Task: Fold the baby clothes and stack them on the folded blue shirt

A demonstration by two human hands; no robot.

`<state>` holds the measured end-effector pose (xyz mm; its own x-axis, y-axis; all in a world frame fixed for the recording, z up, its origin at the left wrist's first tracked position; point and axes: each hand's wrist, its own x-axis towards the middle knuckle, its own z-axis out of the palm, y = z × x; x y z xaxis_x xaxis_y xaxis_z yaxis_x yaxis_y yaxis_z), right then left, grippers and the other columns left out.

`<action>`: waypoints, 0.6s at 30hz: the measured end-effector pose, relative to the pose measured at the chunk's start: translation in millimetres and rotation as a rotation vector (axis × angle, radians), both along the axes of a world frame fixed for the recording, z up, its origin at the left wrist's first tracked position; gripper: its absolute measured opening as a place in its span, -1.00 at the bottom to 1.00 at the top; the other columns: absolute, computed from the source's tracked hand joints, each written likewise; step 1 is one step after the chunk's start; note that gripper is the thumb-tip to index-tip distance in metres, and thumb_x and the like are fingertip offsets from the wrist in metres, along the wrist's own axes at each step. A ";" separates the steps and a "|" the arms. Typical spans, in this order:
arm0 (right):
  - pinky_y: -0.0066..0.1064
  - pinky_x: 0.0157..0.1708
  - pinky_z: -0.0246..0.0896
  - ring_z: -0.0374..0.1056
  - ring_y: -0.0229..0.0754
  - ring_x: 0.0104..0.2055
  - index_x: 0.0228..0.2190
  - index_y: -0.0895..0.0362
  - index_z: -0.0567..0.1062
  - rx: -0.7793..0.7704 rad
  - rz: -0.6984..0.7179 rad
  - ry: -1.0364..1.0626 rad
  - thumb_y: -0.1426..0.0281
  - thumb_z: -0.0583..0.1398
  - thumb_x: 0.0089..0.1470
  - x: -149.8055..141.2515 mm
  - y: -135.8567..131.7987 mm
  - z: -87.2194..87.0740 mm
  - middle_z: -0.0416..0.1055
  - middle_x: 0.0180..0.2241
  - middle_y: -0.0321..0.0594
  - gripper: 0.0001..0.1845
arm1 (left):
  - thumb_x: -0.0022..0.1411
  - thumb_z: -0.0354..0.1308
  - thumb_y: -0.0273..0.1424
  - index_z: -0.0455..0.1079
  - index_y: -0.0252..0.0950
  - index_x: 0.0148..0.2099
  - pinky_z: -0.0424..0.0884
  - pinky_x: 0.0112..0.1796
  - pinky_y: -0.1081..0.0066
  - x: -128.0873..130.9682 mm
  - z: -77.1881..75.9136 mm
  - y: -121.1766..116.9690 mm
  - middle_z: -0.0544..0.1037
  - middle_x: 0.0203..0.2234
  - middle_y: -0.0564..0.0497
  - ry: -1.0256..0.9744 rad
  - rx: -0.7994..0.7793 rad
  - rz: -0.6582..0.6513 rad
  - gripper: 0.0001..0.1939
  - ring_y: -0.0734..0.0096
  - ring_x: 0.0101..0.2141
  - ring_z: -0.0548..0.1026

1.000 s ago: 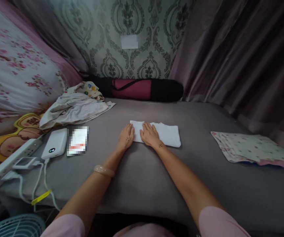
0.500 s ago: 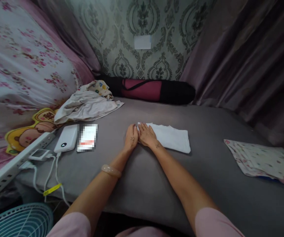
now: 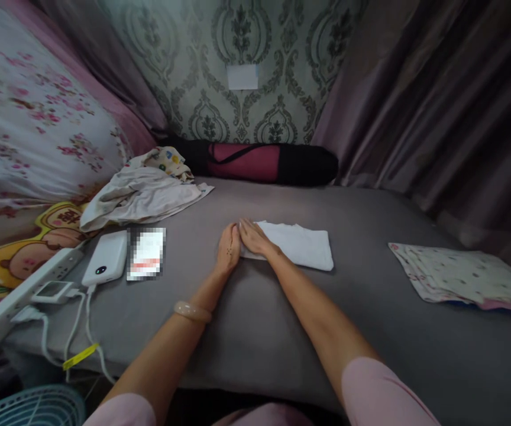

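Observation:
A folded white cloth [image 3: 302,245] lies flat in the middle of the grey bed surface [image 3: 255,319]. My left hand [image 3: 229,247] rests at the cloth's left end, tilted on its edge, fingers together and pointing away from me. My right hand [image 3: 252,236] lies next to it on the cloth's left end, fingers stretched out, the two hands touching. I cannot see whether the fingertips are tucked under the cloth's edge. A pale bangle [image 3: 192,310] circles my left wrist.
A crumpled pile of light clothes [image 3: 142,192] lies at the back left, beside a white power bank [image 3: 105,265] with cables and a blurred card [image 3: 146,253]. A folded patterned cloth [image 3: 462,275] lies at the right. A black-and-pink rolled bag [image 3: 259,161] lines the wall. A fan [image 3: 29,408] shows at the bottom left.
Both hands have drawn together at the white cloth's left end; the right hand slid left off the cloth's middle, and the left hand has turned onto its edge.

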<state>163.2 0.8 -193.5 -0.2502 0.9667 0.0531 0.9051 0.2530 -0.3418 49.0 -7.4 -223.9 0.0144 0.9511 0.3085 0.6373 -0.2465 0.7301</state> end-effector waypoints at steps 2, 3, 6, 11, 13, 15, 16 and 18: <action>-0.30 0.27 -0.20 -0.10 -0.16 0.34 0.25 0.30 0.10 0.042 -0.034 0.029 0.36 -0.19 0.27 17.0 -7.6 7.2 0.02 0.30 -0.03 -0.42 | 0.39 -0.34 -0.26 0.24 -0.35 0.19 0.20 0.16 0.23 1.0 -0.6 -2.4 0.39 0.13 -0.17 0.089 0.056 -0.064 -0.49 0.30 0.16 0.29; -0.29 0.28 -0.23 -0.12 -0.14 0.34 0.25 0.32 0.10 0.080 -0.060 0.015 0.37 -0.16 0.25 26.6 -13.5 9.3 0.00 0.31 -0.02 -0.41 | 0.39 -0.30 -0.25 0.23 -0.33 0.20 0.15 0.18 0.21 2.0 -0.6 -4.3 0.36 0.15 -0.16 0.150 0.093 -0.105 -0.50 0.28 0.19 0.24; -0.19 0.30 -0.34 -0.16 -0.03 0.36 0.25 0.38 0.10 0.123 -0.125 -0.072 0.35 -0.12 0.24 52.8 -33.4 5.8 0.00 0.30 0.04 -0.39 | 0.38 -0.21 -0.21 0.22 -0.31 0.24 -0.05 0.25 0.13 6.3 0.8 -11.4 0.28 0.22 -0.12 0.360 0.154 -0.230 -0.50 0.24 0.28 0.09; -0.14 0.30 -0.34 -0.18 -0.01 0.36 0.24 0.37 0.12 0.055 -0.161 -0.128 0.25 -0.16 0.28 66.9 -46.3 -15.5 0.00 0.31 0.01 -0.37 | 0.38 -0.23 -0.16 0.21 -0.23 0.26 -0.12 0.24 -0.02 11.0 4.5 -17.3 0.22 0.26 -0.10 0.579 0.040 -0.335 -0.48 0.14 0.28 0.07; -0.14 0.30 -0.35 -0.19 0.00 0.36 0.25 0.37 0.12 0.057 -0.172 -0.120 0.25 -0.16 0.27 66.1 -44.3 -17.2 -0.01 0.31 0.01 -0.36 | 0.38 -0.23 -0.15 0.19 -0.23 0.27 -0.10 0.23 -0.04 11.0 5.2 -17.0 0.19 0.27 -0.10 0.599 0.029 -0.340 -0.47 0.13 0.29 0.05; -0.15 0.29 -0.34 -0.18 -0.02 0.36 0.25 0.36 0.12 0.030 -0.150 -0.102 0.24 -0.16 0.28 67.7 -43.0 -13.1 -0.01 0.31 0.00 -0.36 | 0.38 -0.25 -0.14 0.18 -0.22 0.28 -0.10 0.23 -0.04 10.7 5.5 -16.5 0.18 0.27 -0.09 0.611 0.025 -0.338 -0.46 0.14 0.29 0.05; -0.15 0.29 -0.33 -0.18 -0.03 0.36 0.25 0.34 0.11 0.010 -0.135 -0.091 0.24 -0.17 0.28 70.4 -43.5 -9.8 -0.01 0.31 0.00 -0.37 | 0.38 -0.25 -0.14 0.18 -0.22 0.28 -0.09 0.22 -0.05 10.6 5.5 -16.3 0.18 0.27 -0.09 0.618 0.023 -0.336 -0.46 0.14 0.29 0.05; -0.15 0.30 -0.35 -0.19 -0.05 0.36 0.26 0.32 0.11 0.004 -0.127 -0.077 0.22 -0.20 0.29 79.4 -47.3 -3.4 -0.03 0.32 -0.01 -0.36 | 0.38 -0.27 -0.14 0.16 -0.23 0.29 -0.09 0.22 -0.06 11.0 5.5 -16.1 0.17 0.28 -0.10 0.637 0.017 -0.335 -0.45 0.13 0.29 0.04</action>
<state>242.6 -46.5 -196.9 -0.1289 0.9907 0.0426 0.9535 0.1356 -0.2692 60.0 -23.4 -218.4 0.4866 0.8593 0.1579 0.8265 -0.5113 0.2354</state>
